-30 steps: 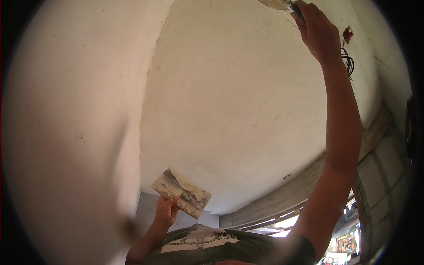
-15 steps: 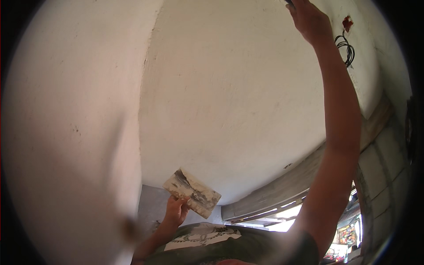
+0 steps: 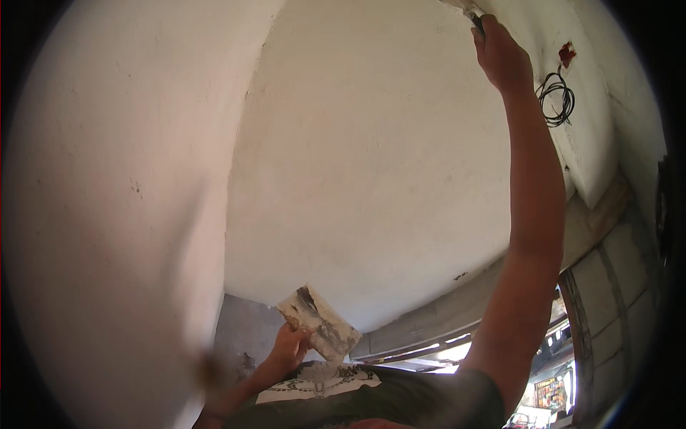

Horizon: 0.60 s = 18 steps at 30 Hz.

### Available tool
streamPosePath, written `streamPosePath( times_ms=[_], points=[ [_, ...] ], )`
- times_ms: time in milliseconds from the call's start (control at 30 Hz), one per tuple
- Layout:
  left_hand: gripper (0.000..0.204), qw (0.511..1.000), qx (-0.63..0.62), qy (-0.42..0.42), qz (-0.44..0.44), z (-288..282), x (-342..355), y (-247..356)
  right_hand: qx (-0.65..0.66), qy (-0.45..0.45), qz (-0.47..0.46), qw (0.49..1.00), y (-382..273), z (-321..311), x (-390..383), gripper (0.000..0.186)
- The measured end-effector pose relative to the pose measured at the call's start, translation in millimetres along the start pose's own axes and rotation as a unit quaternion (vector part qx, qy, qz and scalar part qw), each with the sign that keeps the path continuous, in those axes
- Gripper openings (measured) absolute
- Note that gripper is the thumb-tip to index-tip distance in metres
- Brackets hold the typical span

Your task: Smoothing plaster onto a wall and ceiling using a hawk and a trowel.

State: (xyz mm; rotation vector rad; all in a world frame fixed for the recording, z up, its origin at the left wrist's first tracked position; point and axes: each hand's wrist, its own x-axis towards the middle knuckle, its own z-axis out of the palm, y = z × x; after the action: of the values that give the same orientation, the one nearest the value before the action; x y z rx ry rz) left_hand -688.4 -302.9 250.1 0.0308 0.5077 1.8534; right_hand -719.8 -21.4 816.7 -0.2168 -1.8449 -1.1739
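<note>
High at the upper right, my right hand [image 3: 504, 57] is wrapped round the dark handle of a putty knife [image 3: 472, 16]. Its blade reaches toward the upper edge of the pale wall surface [image 3: 371, 157]; whether it touches there I cannot tell. Low in the view, my left hand [image 3: 289, 346] grips a rectangular plasterer's board [image 3: 319, 322] by its near left edge. The board is tilted, with off-white filler and grey streaks smeared over its face.
A coil of black cable [image 3: 556, 100] hangs at the right below a red wall box [image 3: 567, 54]. Another pale wall [image 3: 128, 186] stands close on the left. Bare grey blocks [image 3: 614, 300] and a bright opening [image 3: 547, 390] are at the lower right.
The view has shifted upward, so the wall and cable sit lower. More of the putty knife shows above my right hand. The board has turned slightly in my left hand.
</note>
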Motion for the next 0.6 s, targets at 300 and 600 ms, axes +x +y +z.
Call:
streamPosePath(
  times_ms=[300,600],
  points=[
    [0.03,1.0,-0.014,-0.013,0.01,-0.7,6.8,1.0,-0.025,0.018,0.0,1.0,5.6,6.4,-10.5,0.024],
    [0.031,0.999,-0.036,0.001,0.018,3.9,5.2,-0.7,0.087,0.091,0.043,0.991,-1.7,19.9,-38.5,0.03]
  ],
)
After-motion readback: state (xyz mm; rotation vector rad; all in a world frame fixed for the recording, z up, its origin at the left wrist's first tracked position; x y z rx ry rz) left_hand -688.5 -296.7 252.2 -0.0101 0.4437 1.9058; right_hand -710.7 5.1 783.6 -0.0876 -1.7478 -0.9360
